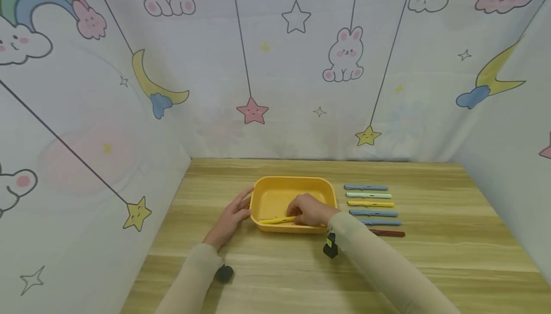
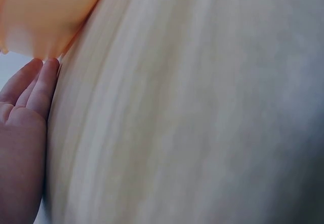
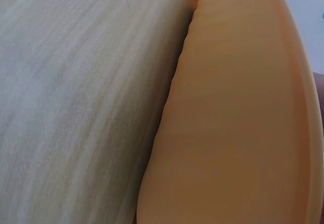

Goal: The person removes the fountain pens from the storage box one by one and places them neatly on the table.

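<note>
A yellow-orange plastic bin (image 1: 292,183) stands on the table, rounded at its corners. My left hand (image 1: 232,219) lies against the bin's left wall; the left wrist view has its straight fingers (image 2: 41,89) touching that wall. Inside the bin, near the front wall, is a yellow pen (image 1: 275,220). My right hand (image 1: 311,209) reaches over into the bin with curled fingers and pinches the pen by its right end. In the right wrist view the bin's outer wall (image 3: 233,107) hides nearly all of that hand.
Right of the bin several capped pens lie in a column: a blue pen (image 1: 366,187), a pale green pen (image 1: 368,195), a yellow one (image 1: 371,204), more blue ones and a dark red pen (image 1: 389,233), partly behind the right sleeve. Patterned curtains (image 1: 292,79) enclose the wooden table (image 1: 275,275).
</note>
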{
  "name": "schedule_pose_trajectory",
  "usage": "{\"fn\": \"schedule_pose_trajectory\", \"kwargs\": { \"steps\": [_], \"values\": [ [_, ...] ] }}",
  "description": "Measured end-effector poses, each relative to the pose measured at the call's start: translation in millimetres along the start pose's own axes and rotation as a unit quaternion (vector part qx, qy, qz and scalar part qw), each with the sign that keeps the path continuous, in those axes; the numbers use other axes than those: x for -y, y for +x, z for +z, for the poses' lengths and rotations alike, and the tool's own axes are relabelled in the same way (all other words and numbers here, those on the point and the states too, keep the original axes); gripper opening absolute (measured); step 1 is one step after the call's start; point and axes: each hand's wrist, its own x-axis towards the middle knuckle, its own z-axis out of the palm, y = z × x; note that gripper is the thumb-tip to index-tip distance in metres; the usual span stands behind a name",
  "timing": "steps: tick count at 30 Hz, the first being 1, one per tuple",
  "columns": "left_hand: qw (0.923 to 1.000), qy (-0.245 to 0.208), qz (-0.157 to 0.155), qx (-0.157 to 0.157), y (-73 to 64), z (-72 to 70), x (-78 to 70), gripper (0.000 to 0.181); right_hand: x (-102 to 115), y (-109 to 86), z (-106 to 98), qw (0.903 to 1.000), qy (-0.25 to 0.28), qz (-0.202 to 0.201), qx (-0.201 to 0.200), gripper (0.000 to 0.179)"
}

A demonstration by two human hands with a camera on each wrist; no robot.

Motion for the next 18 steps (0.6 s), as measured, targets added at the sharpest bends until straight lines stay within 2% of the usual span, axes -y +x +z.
{"fn": "schedule_pose_trajectory", "kwargs": {
  "steps": [8,14,18],
  "values": [
    [1.0,-0.001,-0.005,0.0,1.2,1.1,-0.2,0.063,2.8,-1.8,-1.1,0.9997,-0.006,0.022,-0.01,0.031],
    [1.0,0.003,-0.008,-0.002,2.0,0.4,0.2,0.063,2.3,0.3,-2.3,0.9995,-0.03,-0.007,-0.005,0.031],
    [0.9999,0.0,-0.01,-0.003,0.7,1.1,-0.5,0.063,2.6,-0.3,-2.0,0.9977,-0.058,-0.028,-0.019,0.028]
  ]
}}
